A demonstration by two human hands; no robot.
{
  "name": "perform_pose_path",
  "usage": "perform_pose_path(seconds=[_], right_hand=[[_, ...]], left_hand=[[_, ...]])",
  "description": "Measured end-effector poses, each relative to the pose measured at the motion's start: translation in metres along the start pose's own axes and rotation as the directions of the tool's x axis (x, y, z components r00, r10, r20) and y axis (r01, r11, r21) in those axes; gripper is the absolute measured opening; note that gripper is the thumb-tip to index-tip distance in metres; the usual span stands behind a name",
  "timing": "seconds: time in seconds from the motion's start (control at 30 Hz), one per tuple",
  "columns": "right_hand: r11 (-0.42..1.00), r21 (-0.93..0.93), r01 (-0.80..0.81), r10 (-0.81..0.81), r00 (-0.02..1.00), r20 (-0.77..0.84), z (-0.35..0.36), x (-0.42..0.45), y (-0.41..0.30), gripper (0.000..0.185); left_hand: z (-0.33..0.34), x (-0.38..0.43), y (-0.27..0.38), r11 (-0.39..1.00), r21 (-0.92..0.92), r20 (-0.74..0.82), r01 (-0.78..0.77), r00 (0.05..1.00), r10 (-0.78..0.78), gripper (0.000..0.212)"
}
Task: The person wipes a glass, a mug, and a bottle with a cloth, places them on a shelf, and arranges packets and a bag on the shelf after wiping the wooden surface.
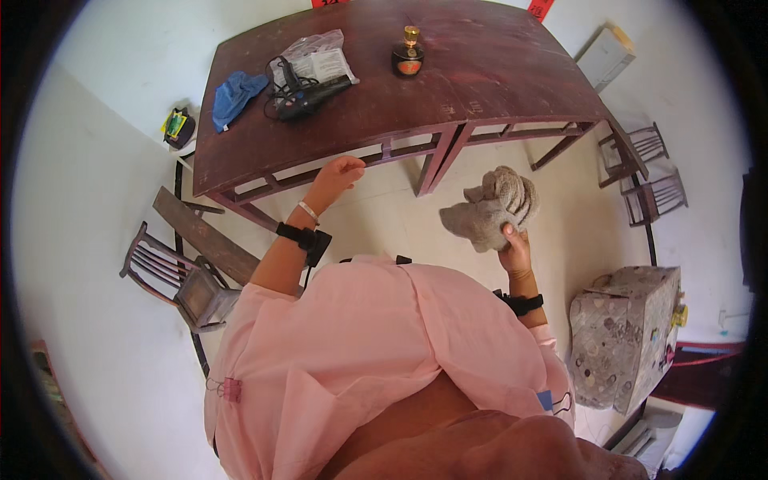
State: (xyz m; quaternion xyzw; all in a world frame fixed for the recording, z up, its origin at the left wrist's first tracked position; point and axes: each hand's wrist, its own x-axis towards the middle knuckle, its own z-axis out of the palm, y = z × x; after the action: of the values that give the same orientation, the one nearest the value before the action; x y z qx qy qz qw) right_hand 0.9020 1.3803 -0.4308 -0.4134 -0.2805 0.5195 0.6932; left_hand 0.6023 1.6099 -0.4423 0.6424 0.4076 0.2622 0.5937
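A bunched grey-brown cloth (489, 207) is in my right hand (516, 249), thumb pressed on its near side and most fingers hidden behind it. My left hand (336, 180) hangs at the front edge of the dark red wooden table (384, 105), its fingers loosely bent and nothing seen in them. On the tabletop lie a blue cloth cap or rag (237, 99), a black corded device (312, 99) resembling a hair dryer, and a clear plastic bag (327, 45) with printed paper. A dark bottle (408, 60) with a gold cap stands upright farther back.
A wooden chair (201, 294) and a long bench (204, 234) stand on my left. To the right are a cabinet under a patterned cover (618, 336), small wooden chairs (657, 198) and another bench (624, 147). A pale box (606, 57) is by the wall.
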Motion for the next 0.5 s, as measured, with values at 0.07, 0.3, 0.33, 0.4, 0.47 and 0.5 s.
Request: perform_pose_path(seconds=[0.07, 0.3, 0.33, 0.4, 0.47, 0.5], right_hand=[[0.999, 0.036, -0.023, 0.021, 0.999, 0.041, -0.007, 0.029, 0.002, 0.062], [0.935, 0.354, -0.035, -0.037, 0.981, 0.193, 0.034, 0.156, -0.034, 0.060], [0.916, 0.396, -0.059, -0.032, 0.975, 0.219, 0.036, 0.177, -0.038, 0.057], [0.953, 0.301, -0.024, -0.019, 0.990, 0.139, 0.039, 0.213, -0.037, 0.054], [0.971, 0.238, -0.025, 0.018, 0.999, 0.032, 0.056, 0.250, -0.036, 0.049], [0.971, 0.237, -0.031, 0.027, 0.999, 0.019, 0.059, 0.267, -0.032, 0.049]], left_hand=[[0.002, 0.025, 0.002, 0.998, 0.056, 0.015, -0.020, 1.000, 0.019, 0.025], [0.009, 0.163, 0.005, 0.973, 0.136, -0.131, -0.187, 0.970, 0.205, 0.027], [0.009, 0.188, 0.008, 0.962, 0.165, -0.155, -0.217, 0.958, 0.242, 0.029], [0.019, 0.227, 0.026, 0.982, 0.036, -0.203, -0.183, 0.961, 0.187, 0.034], [0.019, 0.276, 0.026, 0.945, 0.182, -0.270, -0.272, 0.910, 0.314, 0.036], [0.022, 0.296, 0.023, 0.882, 0.335, -0.298, -0.330, 0.852, 0.431, 0.039]])
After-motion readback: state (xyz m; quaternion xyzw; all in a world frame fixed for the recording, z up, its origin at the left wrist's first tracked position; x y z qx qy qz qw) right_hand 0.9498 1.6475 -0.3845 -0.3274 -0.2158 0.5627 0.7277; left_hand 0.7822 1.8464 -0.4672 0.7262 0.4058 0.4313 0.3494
